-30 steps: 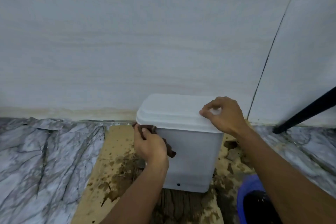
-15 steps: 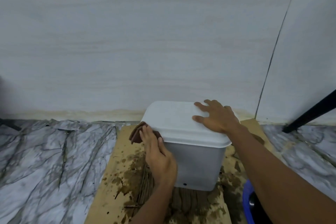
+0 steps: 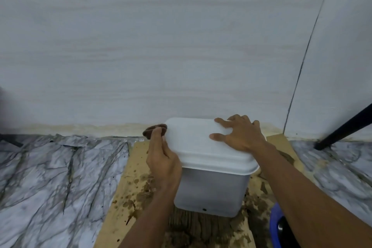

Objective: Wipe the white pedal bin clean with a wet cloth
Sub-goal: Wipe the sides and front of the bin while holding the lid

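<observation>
On the stained cardboard (image 3: 128,167) by the wall, the left hand (image 3: 163,159) presses a brown cloth (image 3: 154,129) with outstretched fingers against the far left side of the upright white pedal bin (image 3: 211,191), just under its closed lid (image 3: 193,139), while the right hand (image 3: 241,137) lies flat on the lid, fingers spread.

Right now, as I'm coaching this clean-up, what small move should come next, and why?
Probably draw the cloth back toward the body along the left side of the bin. The left hand presses it at the far left corner of the lid, so a return stroke seems natural; the right hand lies flat on the lid, steadying the bin.
</observation>
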Action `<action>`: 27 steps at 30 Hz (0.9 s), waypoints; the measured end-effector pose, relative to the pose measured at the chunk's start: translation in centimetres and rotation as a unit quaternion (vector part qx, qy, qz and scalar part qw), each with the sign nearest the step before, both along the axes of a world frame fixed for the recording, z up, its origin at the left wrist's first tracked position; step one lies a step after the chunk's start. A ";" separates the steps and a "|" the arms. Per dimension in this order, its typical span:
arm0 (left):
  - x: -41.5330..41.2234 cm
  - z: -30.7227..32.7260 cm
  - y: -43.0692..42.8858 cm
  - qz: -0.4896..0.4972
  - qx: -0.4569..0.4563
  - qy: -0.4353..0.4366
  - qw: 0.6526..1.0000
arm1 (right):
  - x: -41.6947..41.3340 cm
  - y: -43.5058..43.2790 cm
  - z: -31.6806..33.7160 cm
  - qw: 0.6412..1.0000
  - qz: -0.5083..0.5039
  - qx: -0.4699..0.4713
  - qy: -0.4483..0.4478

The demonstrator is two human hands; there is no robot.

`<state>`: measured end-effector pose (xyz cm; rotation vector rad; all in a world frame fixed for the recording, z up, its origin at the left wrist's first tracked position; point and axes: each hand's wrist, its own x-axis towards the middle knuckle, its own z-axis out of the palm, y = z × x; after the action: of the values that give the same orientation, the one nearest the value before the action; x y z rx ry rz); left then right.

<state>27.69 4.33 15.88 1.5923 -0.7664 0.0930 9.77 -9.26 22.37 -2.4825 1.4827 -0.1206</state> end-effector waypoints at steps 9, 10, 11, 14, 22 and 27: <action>-1.3 -0.1 0.0 -0.117 0.188 -0.280 0.934 | -0.3 0.4 0.0 1.000 0.001 0.011 0.007; -0.8 -0.7 0.6 -0.094 0.180 -0.265 0.942 | -0.2 0.4 0.1 1.000 0.002 0.011 0.008; -0.6 -1.3 1.2 -0.074 0.170 -0.234 0.954 | -0.2 0.5 0.1 1.000 0.004 0.009 0.010; -2.3 -1.8 1.8 -0.074 0.168 -0.166 0.969 | -0.2 0.6 0.0 1.000 0.006 0.008 0.007; -3.0 -2.6 1.7 -0.181 0.172 -0.363 0.898 | -0.6 0.0 -0.5 1.000 0.013 0.006 -0.026; -1.9 -2.7 1.8 -0.026 0.111 0.009 0.994 | -0.2 0.3 -0.2 0.999 -0.006 0.035 -0.008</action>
<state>25.83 6.12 13.16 1.7788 -0.8251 -0.0452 9.60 -8.96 22.17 -2.4122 1.4694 -0.0876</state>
